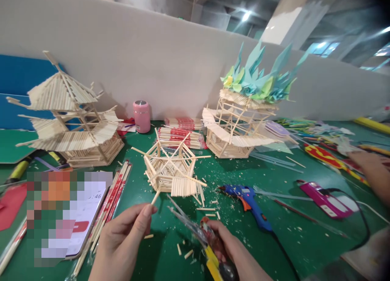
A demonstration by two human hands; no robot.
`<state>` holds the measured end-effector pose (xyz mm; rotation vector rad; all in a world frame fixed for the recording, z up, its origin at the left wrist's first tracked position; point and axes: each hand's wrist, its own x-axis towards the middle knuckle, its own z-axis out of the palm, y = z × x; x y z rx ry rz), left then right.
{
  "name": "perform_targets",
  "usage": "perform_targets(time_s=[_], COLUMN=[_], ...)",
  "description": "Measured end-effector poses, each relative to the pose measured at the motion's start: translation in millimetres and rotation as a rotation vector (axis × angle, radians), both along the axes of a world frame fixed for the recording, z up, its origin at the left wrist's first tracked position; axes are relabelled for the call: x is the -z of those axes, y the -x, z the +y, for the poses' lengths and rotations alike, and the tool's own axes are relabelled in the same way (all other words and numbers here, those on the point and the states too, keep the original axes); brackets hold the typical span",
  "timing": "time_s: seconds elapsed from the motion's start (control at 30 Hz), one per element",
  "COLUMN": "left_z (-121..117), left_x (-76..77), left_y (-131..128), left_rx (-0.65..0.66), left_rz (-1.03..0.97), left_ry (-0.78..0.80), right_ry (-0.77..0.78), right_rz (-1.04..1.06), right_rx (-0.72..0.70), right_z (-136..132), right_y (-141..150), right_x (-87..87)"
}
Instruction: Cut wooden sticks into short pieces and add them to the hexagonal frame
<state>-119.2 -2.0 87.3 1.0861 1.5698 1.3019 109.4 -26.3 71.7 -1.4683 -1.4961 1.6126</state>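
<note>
My left hand [124, 236] is closed in a pinch on a short wooden stick [155, 197] that points up toward a small hexagonal stick frame [170, 167] on the green table [274, 248]. My right hand [231, 252] is wrapped round the red and yellow handles of cutting pliers [198, 232], whose jaws point up and left, just right of the stick. Cut stick bits and wood crumbs [207, 210] lie between my hands and the frame.
A two-tier stick pagoda [67, 118] stands at the left, another stick model with paper leaves [243, 118] at the right. A blue glue gun [250, 199], a pink cup [141, 116], stick bundles [183, 130], a phone [82, 216] and another person's hand [371, 167] at the right edge.
</note>
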Motion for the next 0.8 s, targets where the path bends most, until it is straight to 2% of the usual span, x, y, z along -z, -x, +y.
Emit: perform_targets(time_s=[0.17, 0.3, 0.6, 0.67, 0.8], left_z=[-2.0, -4.0, -2.1, -2.5, -2.9], left_x=[-3.6, -2.2, 4.1, 4.7, 3.8], left_y=[-3.8, -3.8, -5.6, -5.5, -5.2], left_rx=[0.122, 0.281, 0.345, 0.355, 0.392], left_rz=[0.028, 0.082, 0.087, 0.111, 0.168], left_ry=[0.031, -0.017, -0.088, -0.090, -0.112], right_ry=[-0.046, -0.134, -0.276, -0.267, -0.148], right_rz=[-0.184, -0.171, -0.267, -0.220, -0.185], right_rx=[-0.007, -0.044, -0.021, -0.014, -0.025], right_z=[-0.1, 0.6, -0.2, -1.0, -1.5], right_y=[5.6, 13.9, 16.2, 16.8, 19.5], right_x=[8.4, 12.6, 15.4, 14.1, 10.1])
